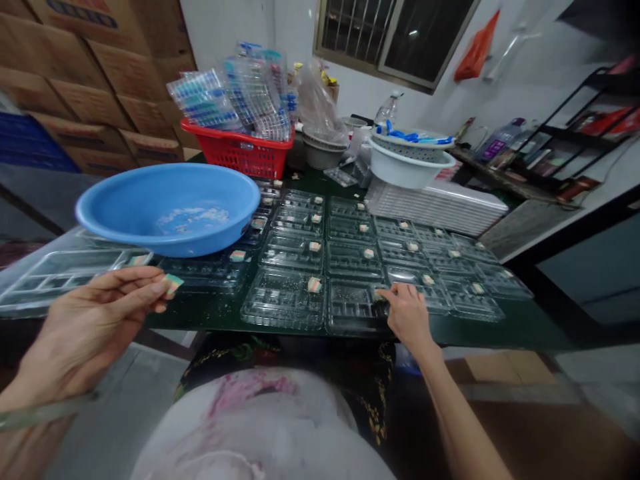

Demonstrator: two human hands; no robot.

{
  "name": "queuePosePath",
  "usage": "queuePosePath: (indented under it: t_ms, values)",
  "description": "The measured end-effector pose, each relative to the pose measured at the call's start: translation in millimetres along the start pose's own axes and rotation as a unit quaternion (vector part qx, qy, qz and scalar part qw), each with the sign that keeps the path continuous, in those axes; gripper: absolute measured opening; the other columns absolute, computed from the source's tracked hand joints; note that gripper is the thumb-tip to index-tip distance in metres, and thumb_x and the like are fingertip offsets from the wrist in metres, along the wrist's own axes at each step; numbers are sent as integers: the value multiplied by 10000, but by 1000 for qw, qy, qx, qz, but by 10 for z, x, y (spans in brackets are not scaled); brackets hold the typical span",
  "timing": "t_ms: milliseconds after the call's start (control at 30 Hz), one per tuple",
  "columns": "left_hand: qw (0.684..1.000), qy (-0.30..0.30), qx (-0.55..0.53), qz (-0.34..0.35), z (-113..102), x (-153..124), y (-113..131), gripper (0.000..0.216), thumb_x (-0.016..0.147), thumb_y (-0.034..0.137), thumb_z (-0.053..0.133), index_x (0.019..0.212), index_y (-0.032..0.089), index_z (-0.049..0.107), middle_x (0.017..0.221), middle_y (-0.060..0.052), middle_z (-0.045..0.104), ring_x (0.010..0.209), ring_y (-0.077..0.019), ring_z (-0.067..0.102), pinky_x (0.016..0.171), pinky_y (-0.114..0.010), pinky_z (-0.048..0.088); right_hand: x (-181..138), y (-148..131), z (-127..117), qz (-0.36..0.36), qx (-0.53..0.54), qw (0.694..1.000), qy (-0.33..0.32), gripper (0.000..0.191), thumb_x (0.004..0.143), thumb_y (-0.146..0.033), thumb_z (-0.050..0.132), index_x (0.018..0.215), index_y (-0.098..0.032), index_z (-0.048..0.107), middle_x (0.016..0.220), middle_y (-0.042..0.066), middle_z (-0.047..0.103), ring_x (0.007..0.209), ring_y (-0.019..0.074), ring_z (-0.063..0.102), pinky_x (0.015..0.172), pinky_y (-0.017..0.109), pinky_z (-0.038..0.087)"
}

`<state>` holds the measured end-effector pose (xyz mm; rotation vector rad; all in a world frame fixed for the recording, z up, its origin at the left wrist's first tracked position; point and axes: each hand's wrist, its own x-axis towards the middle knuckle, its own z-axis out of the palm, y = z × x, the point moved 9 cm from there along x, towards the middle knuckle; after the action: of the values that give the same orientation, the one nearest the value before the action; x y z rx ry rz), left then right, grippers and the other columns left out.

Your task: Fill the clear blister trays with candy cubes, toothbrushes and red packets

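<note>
My left hand (103, 310), raised over the table's left front, pinches a small striped block (174, 285) in pastel green, cream and orange. At the front middle, my right hand (410, 317) has its fingertips closed on a similar small block (379, 295) in the upper right part of a clear plastic tray (353, 317); whether the block touches the tray floor I cannot tell. To the left of that tray lies another clear tray (280, 308) with a striped block (314, 285) at its upper right. Rows of such trays spread across the dark green table, most holding one block.
A big blue basin (167, 237) with pale scraps inside stands at the left. Behind it is a red basket (240, 157) full of clear packs. A pale basin (410, 172) rests on stacked trays (435, 207) at the back right. Cardboard boxes (90, 100) are piled at the left.
</note>
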<state>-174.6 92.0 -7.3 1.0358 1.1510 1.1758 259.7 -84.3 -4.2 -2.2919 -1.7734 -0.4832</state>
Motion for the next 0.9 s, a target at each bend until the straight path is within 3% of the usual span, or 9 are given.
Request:
queuePosePath:
  t_ms: [167,333,500,600,667,733,900]
  values:
    - [1000,-5,-24,-14,238,-76,37,365,526,152,819,850,133,653,766,-39,656,637,-107,582,558,-155,496,152,-539,-242,-53,94,993,45,345,843,-110,424,1131,-199,590,988,79,589,912,215,476,753,339,330]
    - [999,3,-31,-21,202,-34,-18,333,546,147,812,838,134,652,750,-42,655,620,-110,584,551,-167,491,462,-1197,-148,-105,200,974,10,213,889,-184,448,924,-225,654,847,28,621,828,170,507,723,313,326]
    - [999,40,-14,-5,-18,-89,-44,337,549,164,814,847,140,658,783,-37,649,654,-110,582,577,-168,489,679,-1376,125,-135,142,980,-36,164,855,-187,523,781,-225,665,775,15,609,800,167,498,697,307,296]
    - [997,37,62,15,24,-158,-44,315,595,226,795,871,162,657,768,-27,646,656,-111,576,558,-168,472,737,-1389,233,-153,106,980,-74,165,849,-205,538,742,-230,661,755,11,603,775,163,497,687,304,284]
    - [992,-17,119,32,261,-194,-36,293,646,254,762,907,173,654,754,-18,639,651,-107,564,556,-175,458,761,-1404,273,-159,85,978,-103,181,857,-210,526,733,-224,657,769,15,604,762,155,500,676,297,280]
    - [980,-110,154,65,640,-233,-9,238,702,253,715,916,168,657,765,-16,625,657,-100,546,576,-186,447,776,-1435,294,-168,59,976,-125,193,866,-207,506,737,-211,650,787,24,602,760,152,498,669,292,277]
    - [907,-294,244,177,1504,-346,34,167,816,178,559,951,168,657,784,-10,575,619,-84,499,554,-203,402,774,-1564,281,-239,38,962,-125,186,887,-185,463,800,-209,625,845,25,591,786,143,488,671,289,268]
